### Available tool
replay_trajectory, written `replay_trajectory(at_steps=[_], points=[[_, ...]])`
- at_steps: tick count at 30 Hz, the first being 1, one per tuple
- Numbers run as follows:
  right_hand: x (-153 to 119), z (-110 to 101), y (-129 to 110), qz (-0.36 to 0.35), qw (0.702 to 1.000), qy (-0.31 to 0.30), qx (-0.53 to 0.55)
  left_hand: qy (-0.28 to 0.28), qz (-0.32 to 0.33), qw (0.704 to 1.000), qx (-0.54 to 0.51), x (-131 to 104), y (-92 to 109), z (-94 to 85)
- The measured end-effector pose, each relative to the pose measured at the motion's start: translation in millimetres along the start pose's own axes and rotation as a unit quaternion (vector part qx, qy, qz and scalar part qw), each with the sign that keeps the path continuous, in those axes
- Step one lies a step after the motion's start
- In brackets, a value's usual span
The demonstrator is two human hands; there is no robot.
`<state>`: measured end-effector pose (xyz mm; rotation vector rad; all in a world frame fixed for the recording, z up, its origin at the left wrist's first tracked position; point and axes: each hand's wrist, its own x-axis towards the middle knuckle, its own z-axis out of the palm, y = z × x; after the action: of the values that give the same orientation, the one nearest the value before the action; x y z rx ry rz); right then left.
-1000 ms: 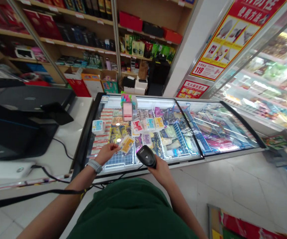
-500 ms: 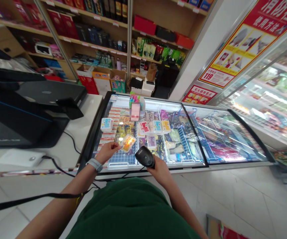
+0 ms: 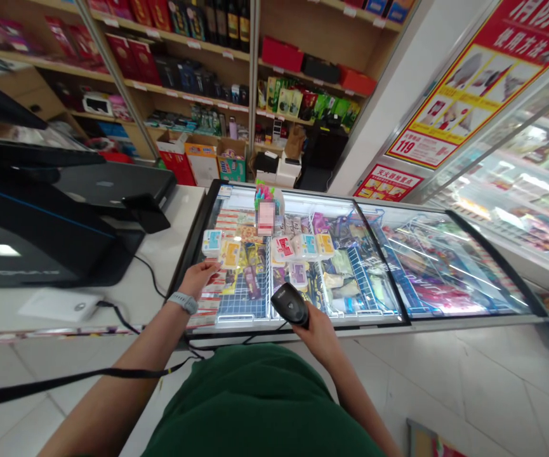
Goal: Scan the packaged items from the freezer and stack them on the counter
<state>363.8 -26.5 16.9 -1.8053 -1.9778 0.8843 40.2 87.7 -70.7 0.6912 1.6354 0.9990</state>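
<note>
Seen from above, a person in a green garment (image 3: 255,400) stood against a chest freezer (image 3: 341,330), its glass top serving as a work surface.

The two hands were apart. Nearest, the right hand (image 3: 319,335) was closed around a black handheld scanner (image 3: 290,304), gripping its rear so that the broad head was left uncovered, aimed forward and toward the left. A dark cord (image 3: 267,335) ran low along the freezer's near edge, beneath the scanner.

The left hand (image 3: 197,278), with a grey-banded watch (image 3: 183,301) at its wrist, pinched the near left corner of a yellow-labelled pack (image 3: 230,254) over the glass. That corner grip probably served to keep the label uncovered. Whether the pack touched the glass could not be told.

Just beyond and left lay a blue-labelled tub (image 3: 212,242). To the right, a purple-labelled tub (image 3: 297,274) and a red-labelled tub (image 3: 284,249) lay in a close group with others, labels upward, perhaps for easy reading.

Off to the left, a white counter (image 3: 179,244) carried a white box (image 3: 59,304), presumably set near the edge for easy reach. Stocked shelves (image 3: 193,95) stood farthest away.
</note>
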Motion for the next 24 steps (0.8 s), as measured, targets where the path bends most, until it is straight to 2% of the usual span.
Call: replay_trajectory(at_steps=[5, 10, 18, 24], points=[[-2.9, -0.3, 0.2, 0.009, 1.000, 0.009, -0.009, 0.089, -0.028, 0.995, -0.018, 37.2, 19.6, -15.0], [-2.8, 0.6, 1.6, 0.012, 1.000, 0.021, -0.007, 0.123, -0.058, 0.990, -0.022, 56.2, 27.3, -19.0], [-0.5, 1.8, 0.7, 0.022, 0.999, 0.021, -0.016, 0.122, -0.088, 0.989, -0.002, 69.9, 24.3, -22.6], [-0.8, 0.8, 1.8, 0.028, 0.999, 0.019, -0.003, 0.154, -0.050, 0.986, 0.029, 60.1, 14.7, -15.4]])
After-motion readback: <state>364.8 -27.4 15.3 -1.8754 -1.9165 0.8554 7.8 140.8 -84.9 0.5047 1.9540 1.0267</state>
